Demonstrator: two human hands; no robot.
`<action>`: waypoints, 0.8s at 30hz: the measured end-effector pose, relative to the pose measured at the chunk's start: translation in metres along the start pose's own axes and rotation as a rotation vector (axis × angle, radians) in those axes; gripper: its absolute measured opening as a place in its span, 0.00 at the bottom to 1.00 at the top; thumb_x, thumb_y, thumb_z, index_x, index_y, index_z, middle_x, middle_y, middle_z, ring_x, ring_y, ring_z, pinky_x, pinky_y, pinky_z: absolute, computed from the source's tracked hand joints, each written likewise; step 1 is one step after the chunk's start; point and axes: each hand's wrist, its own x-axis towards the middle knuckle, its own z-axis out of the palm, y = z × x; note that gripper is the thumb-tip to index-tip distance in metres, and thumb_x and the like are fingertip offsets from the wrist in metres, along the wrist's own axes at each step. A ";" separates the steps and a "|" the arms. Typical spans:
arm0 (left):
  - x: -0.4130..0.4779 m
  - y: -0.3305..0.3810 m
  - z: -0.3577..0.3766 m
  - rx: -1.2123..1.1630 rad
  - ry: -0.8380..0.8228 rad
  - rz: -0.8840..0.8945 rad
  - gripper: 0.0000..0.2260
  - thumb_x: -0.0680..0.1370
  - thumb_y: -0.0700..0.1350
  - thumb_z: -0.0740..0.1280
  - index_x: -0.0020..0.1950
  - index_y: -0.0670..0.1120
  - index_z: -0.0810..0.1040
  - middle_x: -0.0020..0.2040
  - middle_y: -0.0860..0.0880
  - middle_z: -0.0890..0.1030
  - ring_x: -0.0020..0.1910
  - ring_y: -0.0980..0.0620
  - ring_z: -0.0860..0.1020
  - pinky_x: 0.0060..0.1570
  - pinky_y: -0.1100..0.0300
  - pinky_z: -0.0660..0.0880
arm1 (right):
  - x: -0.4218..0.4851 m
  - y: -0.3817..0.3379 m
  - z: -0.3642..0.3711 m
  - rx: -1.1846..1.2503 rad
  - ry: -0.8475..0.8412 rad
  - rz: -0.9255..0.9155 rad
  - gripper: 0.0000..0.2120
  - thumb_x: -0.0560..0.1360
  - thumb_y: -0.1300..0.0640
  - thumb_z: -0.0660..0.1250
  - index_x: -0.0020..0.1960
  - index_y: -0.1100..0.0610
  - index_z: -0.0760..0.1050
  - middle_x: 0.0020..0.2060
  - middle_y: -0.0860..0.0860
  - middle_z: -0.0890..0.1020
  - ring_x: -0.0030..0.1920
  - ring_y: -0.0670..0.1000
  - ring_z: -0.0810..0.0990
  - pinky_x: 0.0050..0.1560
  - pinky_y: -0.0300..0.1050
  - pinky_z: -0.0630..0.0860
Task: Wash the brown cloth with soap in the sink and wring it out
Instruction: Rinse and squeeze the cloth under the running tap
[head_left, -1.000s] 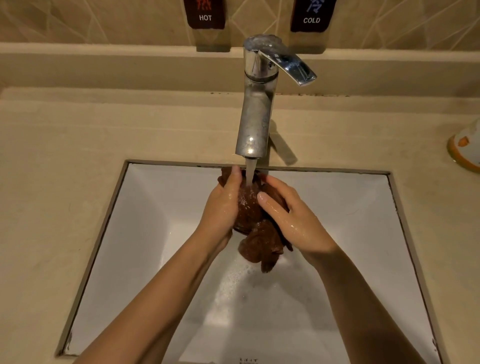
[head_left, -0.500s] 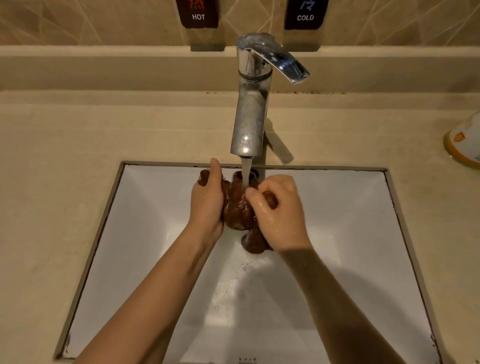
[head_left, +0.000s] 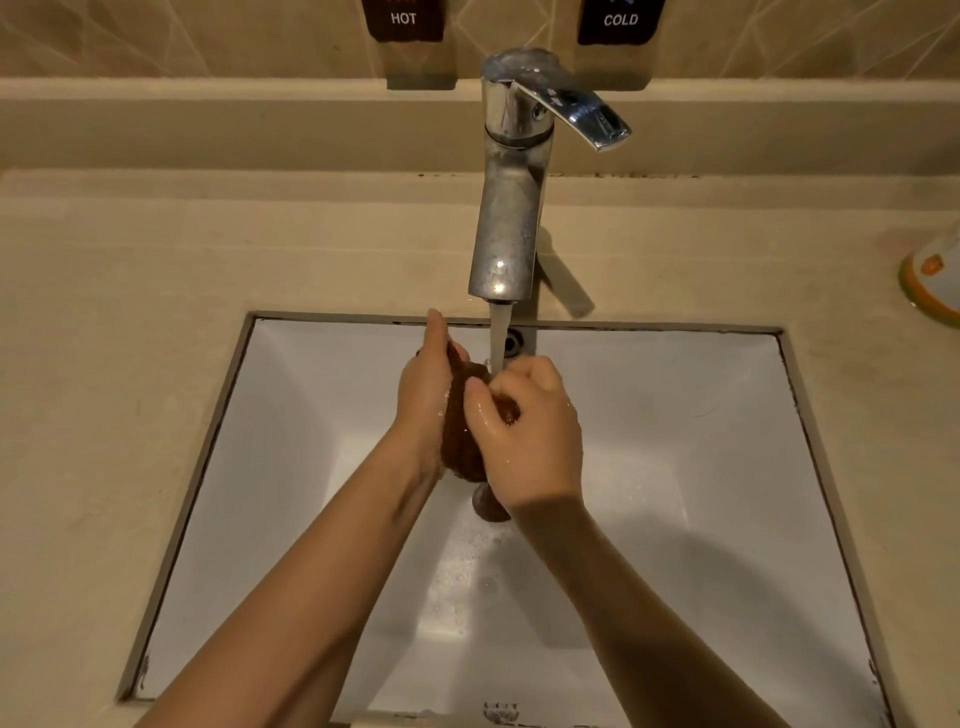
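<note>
White sink, wet, suds on its floor. Over the sink's middle, my left hand and right hand both clench the brown cloth, bunched between them under the running stream from the faucet. Beige countertop surrounds the sink; an orange-rimmed object sits right of it. The tiled wall behind the sink carries a HOT label and a COLD label.

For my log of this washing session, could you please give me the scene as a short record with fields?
Cloth: wet, bunched brown cloth, held above the white square sink
Left hand: left hand holds the cloth's left side, thumb pointing up
Right hand: right hand grips the cloth, fingers curled
Faucet: chrome faucet running; water lands where cloth and right hand meet
</note>
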 end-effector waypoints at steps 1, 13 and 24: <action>-0.003 0.000 0.002 -0.023 -0.049 -0.057 0.23 0.79 0.58 0.59 0.27 0.47 0.73 0.22 0.50 0.75 0.22 0.54 0.75 0.28 0.63 0.74 | 0.003 -0.002 0.001 -0.008 0.042 -0.003 0.11 0.74 0.44 0.61 0.34 0.46 0.69 0.44 0.43 0.71 0.36 0.39 0.74 0.36 0.28 0.67; -0.011 -0.001 -0.013 0.170 -0.347 0.078 0.10 0.77 0.42 0.65 0.56 0.40 0.78 0.44 0.46 0.85 0.48 0.48 0.83 0.50 0.58 0.80 | 0.025 0.023 -0.029 0.438 -0.083 0.424 0.16 0.76 0.42 0.58 0.51 0.53 0.76 0.50 0.54 0.79 0.52 0.53 0.79 0.57 0.55 0.76; -0.005 -0.006 0.004 0.103 -0.034 0.120 0.18 0.80 0.55 0.59 0.40 0.44 0.77 0.38 0.43 0.80 0.40 0.46 0.80 0.46 0.51 0.78 | 0.013 0.002 -0.016 0.124 -0.108 -0.001 0.06 0.75 0.45 0.59 0.44 0.46 0.71 0.43 0.43 0.72 0.43 0.40 0.76 0.38 0.26 0.71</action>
